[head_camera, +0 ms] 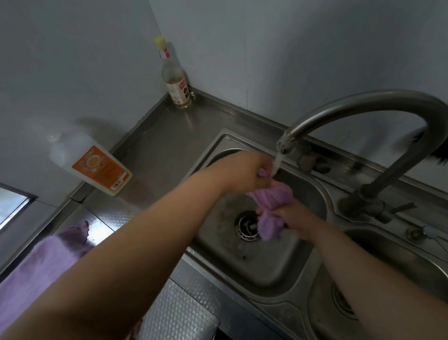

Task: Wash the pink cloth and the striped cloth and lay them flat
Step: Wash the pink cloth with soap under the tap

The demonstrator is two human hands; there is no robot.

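Two hands wringing pink cloth [272, 209] under tap [364, 107], orange-labelled bottle [95, 164] nearby

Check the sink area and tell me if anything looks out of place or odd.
Nothing is spilled or damaged. The sink basin looks grimy around the drain. A dark brush lies behind the faucet, partly out of frame. Both hands, left hand and right hand, grip the pink cloth under running water.

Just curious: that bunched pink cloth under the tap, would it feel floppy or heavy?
Probably floppy: the bunched pink cloth sags between the left hand and right hand. Likely heavy for its size, since water from the curved steel tap hits it.
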